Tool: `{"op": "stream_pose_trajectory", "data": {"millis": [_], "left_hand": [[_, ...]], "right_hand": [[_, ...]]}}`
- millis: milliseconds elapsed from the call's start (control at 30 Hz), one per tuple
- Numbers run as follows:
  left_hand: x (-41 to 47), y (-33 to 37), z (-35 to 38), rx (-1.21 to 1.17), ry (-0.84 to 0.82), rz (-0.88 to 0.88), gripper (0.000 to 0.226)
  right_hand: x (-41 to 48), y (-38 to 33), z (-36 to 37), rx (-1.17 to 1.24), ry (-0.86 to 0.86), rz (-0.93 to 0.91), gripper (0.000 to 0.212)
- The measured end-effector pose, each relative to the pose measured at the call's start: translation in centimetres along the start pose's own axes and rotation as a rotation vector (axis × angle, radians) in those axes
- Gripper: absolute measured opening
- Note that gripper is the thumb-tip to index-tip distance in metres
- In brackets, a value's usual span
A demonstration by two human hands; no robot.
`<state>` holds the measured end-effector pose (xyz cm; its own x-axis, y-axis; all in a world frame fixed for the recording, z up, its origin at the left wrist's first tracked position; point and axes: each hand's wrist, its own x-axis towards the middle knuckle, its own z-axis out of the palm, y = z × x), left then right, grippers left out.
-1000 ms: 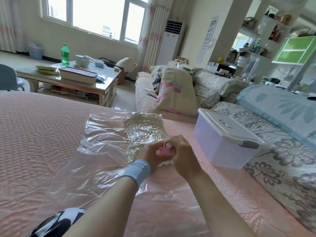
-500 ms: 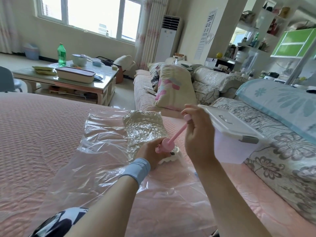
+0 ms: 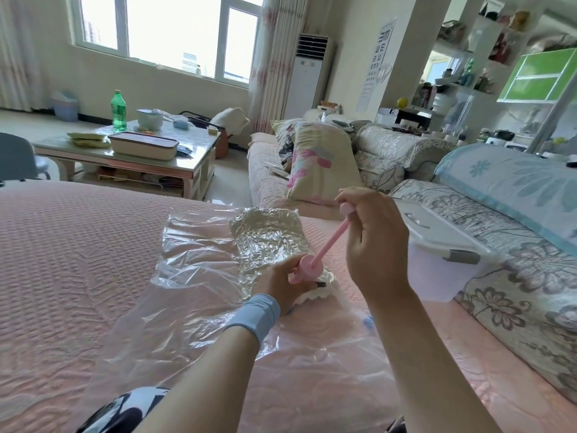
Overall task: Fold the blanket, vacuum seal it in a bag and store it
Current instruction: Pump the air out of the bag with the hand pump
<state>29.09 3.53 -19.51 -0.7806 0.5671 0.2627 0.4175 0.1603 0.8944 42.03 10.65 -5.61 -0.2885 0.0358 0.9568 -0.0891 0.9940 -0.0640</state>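
A clear vacuum bag (image 3: 199,260) lies flat on the pink bed cover. Inside it the folded blanket (image 3: 268,235) shows as a tight, crinkled block at the far end. A pink hand pump (image 3: 307,268) stands on the bag over the blanket's near end. My left hand (image 3: 281,282) grips the pump's body. My right hand (image 3: 371,232) holds the top of the pump's rod (image 3: 331,239), drawn up and out at a slant.
A white lidded storage box (image 3: 437,264) stands on the bed just right of my right hand, against a floral sofa. A low table (image 3: 131,151) with a green bottle and a tray is far left. Pillows lie on the sofa beyond.
My right hand has pulled the pump's rod up and away from the left hand, from fully pushed in to fully extended. The left hand has stayed on the pump body.
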Motion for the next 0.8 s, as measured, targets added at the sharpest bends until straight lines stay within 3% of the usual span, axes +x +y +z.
{"op": "stream_pose_trajectory", "data": {"millis": [100, 233, 300, 433, 667, 733, 800], "left_hand": [[0.0, -0.3, 0.1, 0.008, -0.007, -0.012, 0.056], [0.0, 0.0, 0.1, 0.042, -0.008, -0.006, 0.042], [-0.2, 0.2, 0.2, 0.061, -0.010, -0.005, 0.039], [-0.2, -0.1, 0.3, 0.090, 0.017, 0.003, 0.049], [-0.5, -0.2, 0.5, 0.074, 0.006, 0.015, 0.055], [-0.6, 0.0, 0.6, 0.086, 0.002, 0.011, 0.053], [-0.6, 0.2, 0.6, 0.088, 0.006, 0.023, 0.047]], "right_hand": [[-1.4, 0.7, 2.1, 0.032, 0.000, 0.043, 0.019], [-5.7, 2.1, 4.9, 0.081, -0.486, 0.267, 0.027], [-6.4, 2.2, 4.9, 0.032, -0.560, 0.265, 0.025], [-3.6, 1.6, 2.7, -0.010, -0.456, 0.149, 0.022], [-0.5, 0.3, 0.2, 0.020, 0.062, 0.004, 0.017], [-2.1, 0.8, 1.6, 0.012, 0.016, 0.068, 0.019], [-4.4, 1.7, 3.2, 0.031, -0.234, 0.208, 0.019]]}}
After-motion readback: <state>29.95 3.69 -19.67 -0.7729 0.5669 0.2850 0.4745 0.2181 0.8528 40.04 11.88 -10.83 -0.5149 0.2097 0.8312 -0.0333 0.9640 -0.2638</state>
